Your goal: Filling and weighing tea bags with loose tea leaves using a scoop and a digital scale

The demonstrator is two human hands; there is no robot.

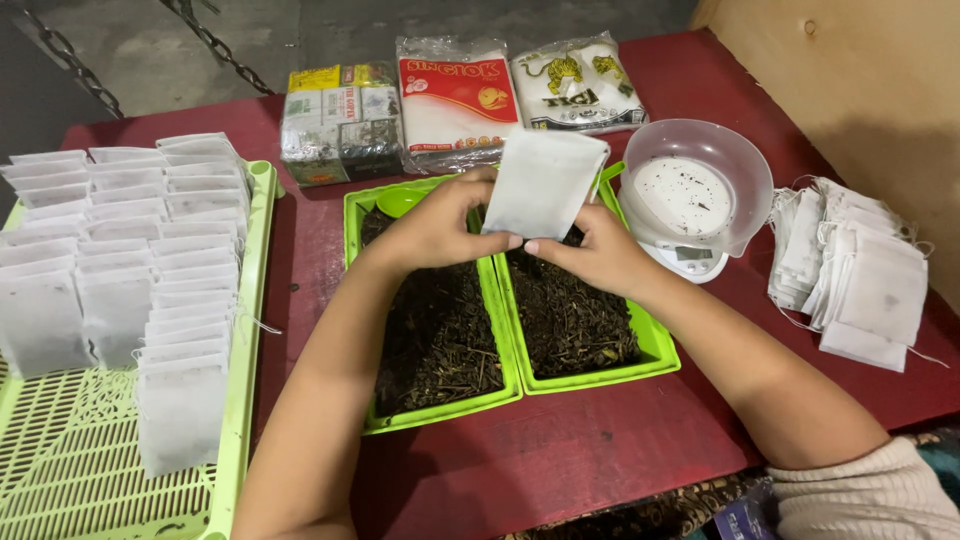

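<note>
A white paper tea bag (543, 184) is held upright between both hands over two green trays. My left hand (440, 222) pinches its lower left edge. My right hand (592, 252) grips its lower right corner. Below them, the left green tray (440, 412) and the right green tray (655, 340) each hold dark loose tea leaves. A clear plastic bowl (695, 185) with a few tea crumbs sits on a small white scale (690, 262) just right of my right hand.
A light green slatted tray (90, 460) at the left carries rows of filled white bags (150, 260). A pile of empty white bags (850, 270) lies at the right. Three tea packages (455, 95) stand at the back of the red table (560, 450).
</note>
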